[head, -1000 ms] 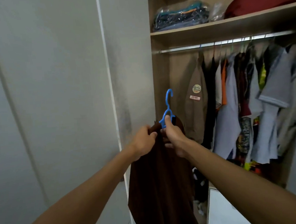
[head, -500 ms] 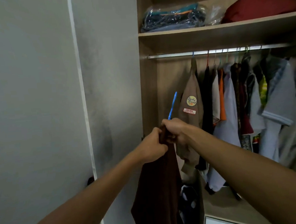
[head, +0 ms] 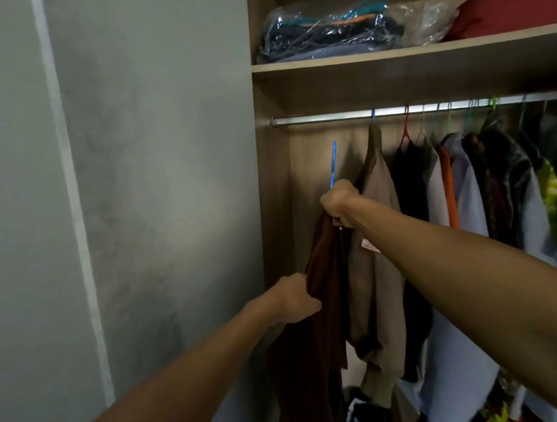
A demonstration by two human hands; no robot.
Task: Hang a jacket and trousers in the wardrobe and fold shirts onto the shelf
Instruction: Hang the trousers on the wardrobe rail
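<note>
While both hands (head: 340, 203) clutch, trousers (head: 320, 273) hang below.

the dark brown cloth garment (head: 320, 273) looks matt and soft, with a faint velvety nap where it folds. it hangs from a thin bright blue plastic hanger (head: 333, 165), smooth and slightly glossy. just right of it the khaki cloth jacket (head: 377, 270) looks matt and coarser in weave. the long silver metal rail (head: 330, 117) above is smooth and shiny, catching light. the pale wood-grain shelf board (head: 391, 55) has a matt laminate look. on it the clear crinkled plastic bag (head: 331, 28) is glossy with bright glints. the grey wardrobe door (head: 158, 185) on the left is smooth and matt.
</note>
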